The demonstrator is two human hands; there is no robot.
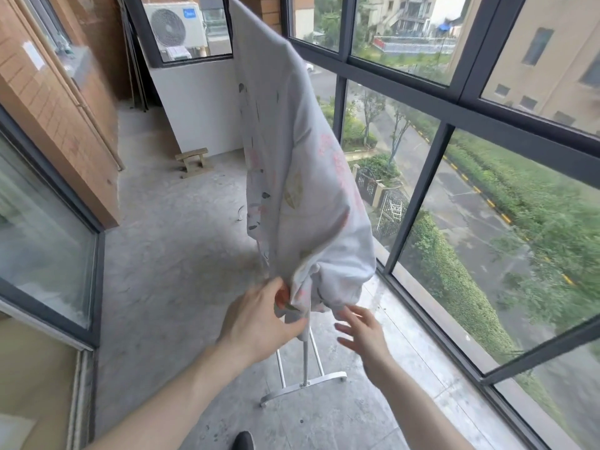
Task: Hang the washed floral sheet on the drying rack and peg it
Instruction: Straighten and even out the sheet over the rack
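- A pale floral sheet (292, 151) hangs draped over a white drying rack (303, 381) on a concrete balcony floor (168, 254), beside tall dark-framed windows (422, 177).
- The left hand (259, 319) grips the sheet's bunched lower corner; its thumb and fingers curl round the fabric, with cloth gathered just above and to the right of the fingertips.
- The right hand (363, 332) is held out with fingers spread and relaxed, grasping nothing; the sheet's rounded lower fold hangs just above its fingertips, apart from them.
- The rack's curved foot stands on the floor below and between both hands.
- Beyond the fingers, a small wooden stool (192, 159) sits by a white wall.
- An air-conditioning unit (175, 26) shows through a far window.
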